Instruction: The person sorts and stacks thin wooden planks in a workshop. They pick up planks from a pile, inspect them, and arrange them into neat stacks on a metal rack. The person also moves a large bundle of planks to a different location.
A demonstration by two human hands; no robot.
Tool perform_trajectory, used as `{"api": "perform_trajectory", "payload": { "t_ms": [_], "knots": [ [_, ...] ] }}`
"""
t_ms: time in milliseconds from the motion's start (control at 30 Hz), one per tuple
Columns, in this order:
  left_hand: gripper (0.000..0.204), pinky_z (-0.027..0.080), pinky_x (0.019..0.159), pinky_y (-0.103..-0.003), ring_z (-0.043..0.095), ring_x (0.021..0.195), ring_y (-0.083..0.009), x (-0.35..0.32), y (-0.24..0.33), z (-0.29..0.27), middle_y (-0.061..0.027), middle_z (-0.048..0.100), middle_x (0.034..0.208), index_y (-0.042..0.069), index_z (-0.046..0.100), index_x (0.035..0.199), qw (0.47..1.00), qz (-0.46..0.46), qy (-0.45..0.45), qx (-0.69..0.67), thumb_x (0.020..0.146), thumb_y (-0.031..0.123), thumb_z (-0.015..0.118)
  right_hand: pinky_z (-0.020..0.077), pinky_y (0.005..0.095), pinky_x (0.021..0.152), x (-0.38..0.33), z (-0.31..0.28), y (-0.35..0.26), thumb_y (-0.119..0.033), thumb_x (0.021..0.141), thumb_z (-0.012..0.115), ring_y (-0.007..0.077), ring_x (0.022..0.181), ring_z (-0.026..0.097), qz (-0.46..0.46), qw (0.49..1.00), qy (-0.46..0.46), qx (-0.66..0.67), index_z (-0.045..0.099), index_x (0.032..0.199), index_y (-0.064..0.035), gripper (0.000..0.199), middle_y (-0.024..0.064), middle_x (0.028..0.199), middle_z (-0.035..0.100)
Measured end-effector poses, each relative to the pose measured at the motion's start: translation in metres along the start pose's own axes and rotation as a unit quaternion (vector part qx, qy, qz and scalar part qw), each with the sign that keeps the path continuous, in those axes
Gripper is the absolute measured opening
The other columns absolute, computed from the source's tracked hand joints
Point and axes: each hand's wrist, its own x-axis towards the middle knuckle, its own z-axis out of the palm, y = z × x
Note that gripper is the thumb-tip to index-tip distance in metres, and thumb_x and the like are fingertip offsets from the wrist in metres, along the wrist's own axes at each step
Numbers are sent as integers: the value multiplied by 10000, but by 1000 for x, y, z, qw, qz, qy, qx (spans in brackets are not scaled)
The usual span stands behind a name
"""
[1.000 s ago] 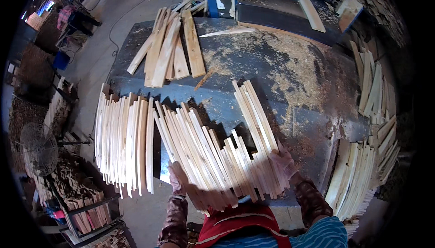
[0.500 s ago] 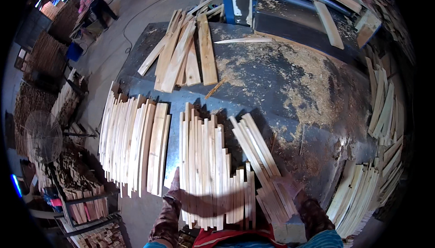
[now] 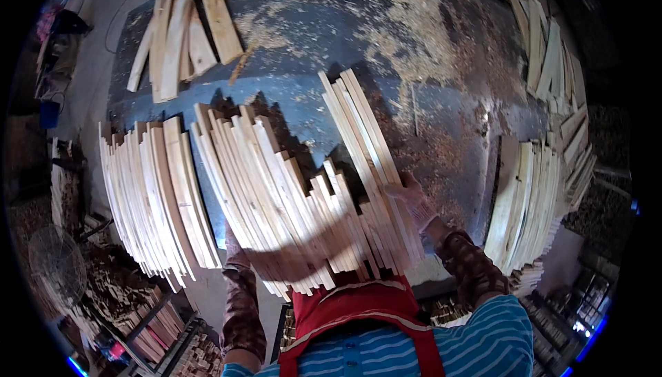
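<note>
Half a second ago the bundle of wooden slats [image 3: 296, 198] stood straight, clear of the row of slats [image 3: 155, 191] on the left; now it fans leftward, its top leaning toward that row. The right hand [image 3: 414, 198] has moved up the fan's right edge, the left hand [image 3: 234, 253] now mostly hidden beneath.

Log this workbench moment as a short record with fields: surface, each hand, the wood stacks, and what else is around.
surface: dark bench strewn with sawdust
left hand: mostly hidden under the near edge of the fanned wooden slats
right hand: pressed on the fan's right side
left stack: slat bundle lying apart from the fan
far stack: loose boards at the bench's far left
right side: slat piles
</note>
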Motion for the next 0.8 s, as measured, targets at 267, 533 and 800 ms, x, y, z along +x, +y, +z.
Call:
{"api": "perform_trajectory", "payload": {
  "t_ms": [267,533,800],
  "knots": [
    [649,544,934,-370,672,1062,-263,21,15,-47,-109,667,1231,62,577,1353,974,90,20,208,968,579,509,512,342,909,-16,3,52,-371,801,830,199,1053,622,-15,999,50,-3,545,1303,8,690,114,1153,660],
    [395,486,683,-365,585,686,-154,41,63,-77,-11,608,671,46,689,1170,925,10,163,343,1008,379,552,456,392,1025,-57,10,34,-487,852,706,320,1211,569,-153,905,136,-373,407,1479,-19,837,184,1337,571],
    [408,497,1021,-370,580,1223,-243,-83,14,159,-118,605,1320,95,606,1324,721,487,-27,493,928,140,693,411,427,1079,-111,6,49,-605,814,691,378,1344,457,-41,907,153,-390,225,1557,-30,1049,256,1463,440]
  ]
}}
